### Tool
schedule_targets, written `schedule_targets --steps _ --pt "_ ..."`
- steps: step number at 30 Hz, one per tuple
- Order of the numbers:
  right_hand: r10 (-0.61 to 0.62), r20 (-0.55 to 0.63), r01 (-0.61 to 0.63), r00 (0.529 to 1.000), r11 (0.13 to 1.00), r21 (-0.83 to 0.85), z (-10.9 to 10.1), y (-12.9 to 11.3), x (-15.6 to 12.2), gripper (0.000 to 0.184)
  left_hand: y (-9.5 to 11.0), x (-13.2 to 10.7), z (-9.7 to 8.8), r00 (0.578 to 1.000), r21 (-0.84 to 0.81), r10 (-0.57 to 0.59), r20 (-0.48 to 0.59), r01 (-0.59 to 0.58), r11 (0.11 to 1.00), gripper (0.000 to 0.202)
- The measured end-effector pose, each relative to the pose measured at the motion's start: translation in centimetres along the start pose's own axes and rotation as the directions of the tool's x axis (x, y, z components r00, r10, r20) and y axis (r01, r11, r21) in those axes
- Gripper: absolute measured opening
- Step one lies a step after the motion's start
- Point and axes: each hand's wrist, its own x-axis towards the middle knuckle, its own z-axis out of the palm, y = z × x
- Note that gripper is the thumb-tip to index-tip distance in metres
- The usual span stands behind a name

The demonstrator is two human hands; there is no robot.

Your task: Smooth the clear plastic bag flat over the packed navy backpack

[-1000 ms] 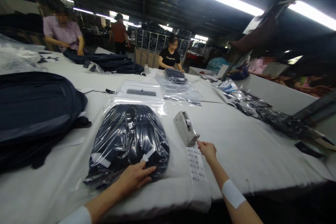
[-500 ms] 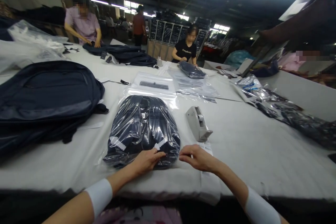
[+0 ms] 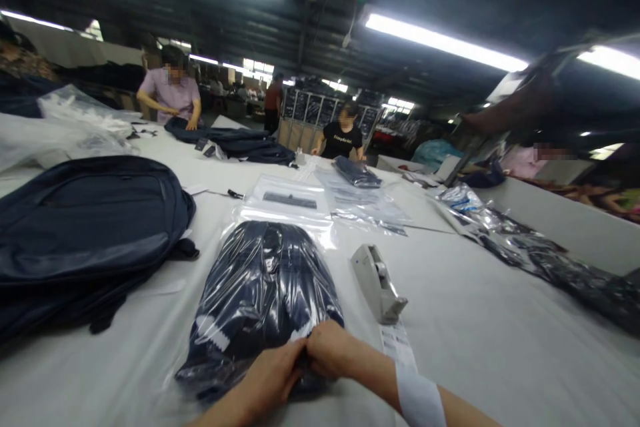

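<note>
A dark navy backpack (image 3: 257, 293) in a clear plastic bag lies flat before me on the pale table. Both hands meet at the bag's lower right part. My left hand (image 3: 273, 370) pinches the plastic bag near a white patch (image 3: 303, 332). Against its fingertips, my right hand (image 3: 330, 349) is closed with bent fingers on the same bag; its fingertips are hidden. To the right stands a grey tape dispenser (image 3: 379, 285), with a sheet of printed labels (image 3: 397, 343) under its near end.
An unwrapped navy backpack (image 3: 100, 213) lies at left. Beyond my bag is a stack of clear plastic bags (image 3: 287, 199). Two co-workers (image 3: 173, 90) (image 3: 343, 137) handle bags across the table. Crumpled plastic (image 3: 545, 247) lines the right side.
My right hand has moved left from beside the bag onto it and closed next to my left hand. The view has tilted up, so the table sits lower.
</note>
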Motion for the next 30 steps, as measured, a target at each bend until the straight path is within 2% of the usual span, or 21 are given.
schedule_targets --steps 2,4,8,10,12,14,15,16,17,19,20,21,22,24,26,27,28,30 --pt "0.021 0.037 -0.018 0.999 0.996 -0.083 -0.5 0.4 0.4 0.014 -1.2 0.6 1.0 1.000 0.062 0.018 0.012 -0.019 0.998 0.063" --pt "0.058 0.070 -0.047 0.996 0.988 -0.145 -0.9 0.9 0.9 0.017 -2.5 1.2 1.9 0.999 0.109 0.028 0.037 -0.032 0.993 0.075" --pt "0.248 0.124 -0.223 0.961 0.956 -0.190 -1.5 2.0 1.3 0.043 -3.9 1.7 2.7 0.994 0.139 0.001 0.106 -0.016 0.990 0.084" --pt "0.345 0.085 -0.336 0.935 0.936 -0.106 -1.8 2.5 0.9 0.051 -3.7 1.5 2.6 0.993 0.131 -0.024 0.116 0.008 0.991 0.082" --pt "0.421 0.014 -0.421 0.907 0.907 0.027 -2.0 2.6 -0.1 0.051 -3.0 1.1 2.2 0.996 0.115 -0.036 0.087 0.026 0.993 0.077" --pt "0.448 -0.062 -0.432 0.892 0.884 0.181 -1.8 2.2 -1.2 0.045 -2.1 0.6 1.6 0.998 0.099 -0.043 0.039 0.039 0.994 0.071" --pt "0.438 -0.085 -0.398 0.895 0.870 0.292 -1.5 1.7 -1.5 0.045 -1.6 0.4 1.2 0.999 0.091 -0.041 0.024 0.039 0.995 0.068" --pt "0.415 -0.081 -0.344 0.906 0.834 0.432 -1.1 1.2 -1.8 0.048 -1.2 0.3 0.8 0.999 0.082 -0.039 0.013 0.038 0.996 0.066" --pt "0.389 -0.054 -0.286 0.919 0.757 0.587 -0.6 0.5 -1.9 0.054 -0.8 0.2 0.4 0.999 0.065 -0.039 0.013 0.038 0.997 0.064" --pt "0.367 0.022 -0.224 0.930 0.517 0.827 0.6 -0.7 -1.8 0.060 -0.4 0.3 -0.7 0.998 -0.002 -0.062 0.014 0.062 0.998 0.060" --pt "0.371 0.060 -0.226 0.927 0.424 0.877 1.0 -1.3 -1.7 0.060 -0.4 0.4 -1.3 0.995 -0.089 -0.096 0.010 0.097 0.991 0.057" --pt "0.390 0.083 -0.237 0.917 0.367 0.900 1.4 -1.8 -1.6 0.058 -0.4 0.6 -1.9 0.990 -0.208 -0.144 0.005 0.142 0.968 0.055" --pt "0.426 0.073 -0.242 0.902 0.359 0.902 1.7 -2.4 -1.5 0.055 -0.4 0.9 -2.4 0.980 -0.339 -0.200 0.005 0.190 0.922 0.052" --pt "0.455 -0.055 -0.185 0.889 0.466 0.865 1.8 -3.6 -1.2 0.046 -0.7 1.6 -3.2 0.954 -0.553 -0.299 0.032 0.266 0.789 0.049" --pt "0.384 -0.281 -0.037 0.879 0.645 0.763 1.8 -4.9 -0.7 0.034 -1.1 2.5 -3.6 0.931 -0.647 -0.359 0.060 0.310 0.697 0.049" --pt "0.321 -0.398 0.043 0.860 0.730 0.682 1.9 -5.6 -0.3 0.033 -1.3 3.0 -3.8 0.923 -0.662 -0.379 0.062 0.322 0.677 0.050" --pt "0.260 -0.492 0.106 0.831 0.794 0.599 2.1 -6.2 0.2 0.042 -1.4 3.6 -4.1 0.915 -0.679 -0.400 0.057 0.329 0.656 0.052" --pt "0.200 -0.606 0.146 0.770 0.869 0.472 3.0 -7.2 1.6 0.071 -1.7 4.3 -5.4 0.900 -0.705 -0.436 0.017 0.320 0.633 0.055"
